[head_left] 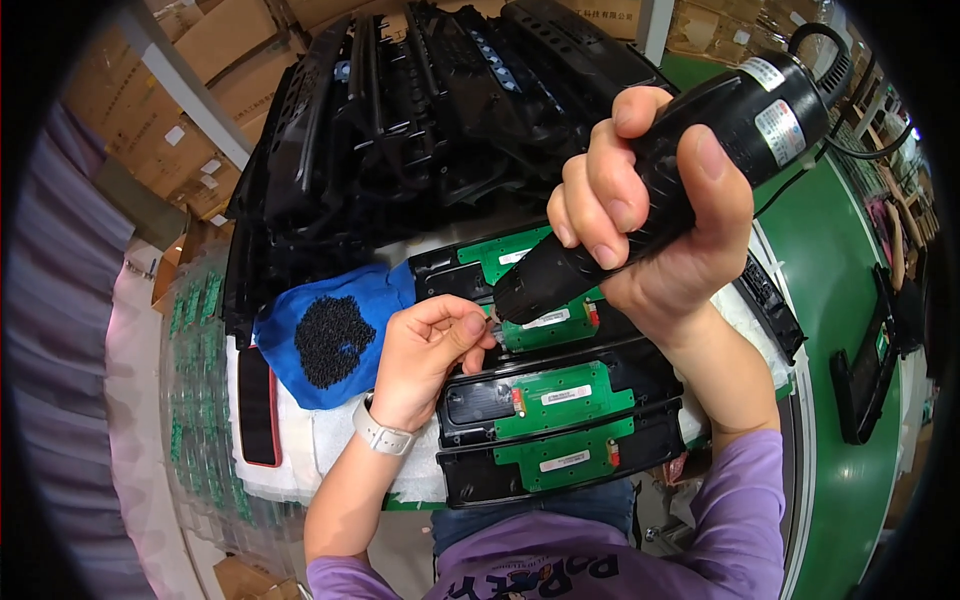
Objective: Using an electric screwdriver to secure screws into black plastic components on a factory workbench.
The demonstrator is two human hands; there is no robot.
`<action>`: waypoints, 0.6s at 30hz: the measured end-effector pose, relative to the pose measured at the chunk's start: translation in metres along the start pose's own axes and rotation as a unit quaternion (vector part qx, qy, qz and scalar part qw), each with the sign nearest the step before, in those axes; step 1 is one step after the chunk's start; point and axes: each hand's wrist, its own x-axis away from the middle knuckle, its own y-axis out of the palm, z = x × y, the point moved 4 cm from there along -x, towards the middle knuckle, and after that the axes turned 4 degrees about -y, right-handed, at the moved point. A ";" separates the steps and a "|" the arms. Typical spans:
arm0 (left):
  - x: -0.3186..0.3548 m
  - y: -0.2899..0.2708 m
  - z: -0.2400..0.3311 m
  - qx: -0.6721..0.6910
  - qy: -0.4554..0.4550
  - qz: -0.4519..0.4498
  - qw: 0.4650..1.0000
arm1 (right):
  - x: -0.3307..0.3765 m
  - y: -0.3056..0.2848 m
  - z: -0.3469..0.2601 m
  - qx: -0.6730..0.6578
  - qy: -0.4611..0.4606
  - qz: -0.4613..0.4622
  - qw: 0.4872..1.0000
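My right hand (pixel 690 225) is wrapped around a black electric screwdriver (pixel 735 125), which is tilted with its nose (pixel 540 280) down and to the left. Beside that nose, the thumb and fingers of my left hand (pixel 430 345) are pinched together; whatever is between them is too small to make out. Under both hands lie several long black plastic panels (pixel 475 480) carrying green circuit boards (pixel 530 425) with white labels. Left of my left hand, a heap of small black screws (pixel 335 340) rests on a blue cloth (pixel 285 375).
Large black plastic parts (pixel 400 160) are stacked at the far side. A phone (pixel 258 405) lies at the left edge, next to clear trays of green boards (pixel 195 400). The screwdriver's cable (pixel 870 145) trails right, above a green surface (pixel 830 290). Cardboard boxes (pixel 140 120) stand behind.
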 end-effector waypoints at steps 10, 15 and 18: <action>0.001 0.001 0.003 -0.088 0.001 0.005 0.996 | 0.003 0.004 -0.002 -0.006 -0.003 -0.021 1.000; 0.004 0.003 -0.001 -0.053 -0.007 -0.037 0.998 | -0.001 -0.002 0.001 -0.024 0.020 0.008 0.999; 0.001 0.007 0.002 -0.088 0.044 -0.007 0.995 | -0.005 -0.007 0.004 -0.025 0.045 0.028 0.998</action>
